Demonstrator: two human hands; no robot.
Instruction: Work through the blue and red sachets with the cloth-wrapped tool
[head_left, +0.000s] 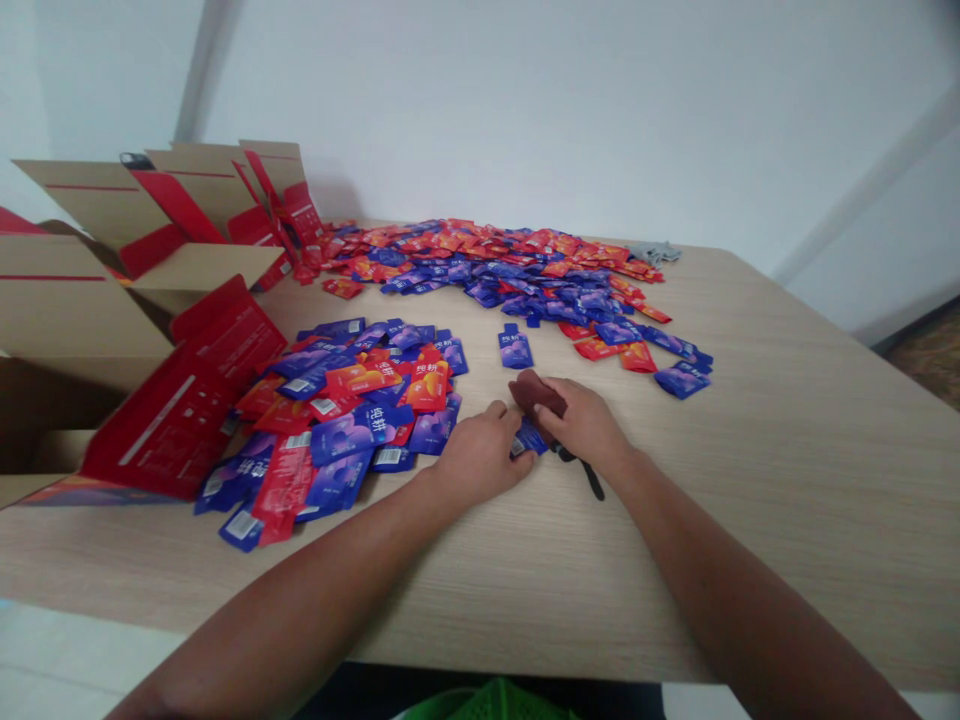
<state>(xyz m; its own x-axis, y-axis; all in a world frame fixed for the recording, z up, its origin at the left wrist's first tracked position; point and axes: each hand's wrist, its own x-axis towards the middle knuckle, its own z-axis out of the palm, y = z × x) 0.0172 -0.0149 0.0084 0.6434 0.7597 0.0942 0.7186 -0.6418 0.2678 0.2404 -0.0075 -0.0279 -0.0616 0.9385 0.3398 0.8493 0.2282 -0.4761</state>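
Observation:
My right hand (589, 422) is closed on a flat reddish-brown piece (529, 388) with a rounded end; its kind is unclear. A black strap or handle (592, 480) sticks out below that hand. Under the brown piece lies a blue sachet (529, 438), partly covered. My left hand (484, 455) rests on the table with its fingers curled at the sachet's left edge, holding it down. Another blue sachet (515, 348) with a spout-like top lies just beyond both hands.
Left of my hands is a pile of blue and red sachets (360, 420). A longer heap (510, 265) runs along the back by the wall. Open red cartons (187, 400) stand at the left. A few sachets (682, 380) lie at right, and a grey cloth-like bundle (656, 253) sits behind.

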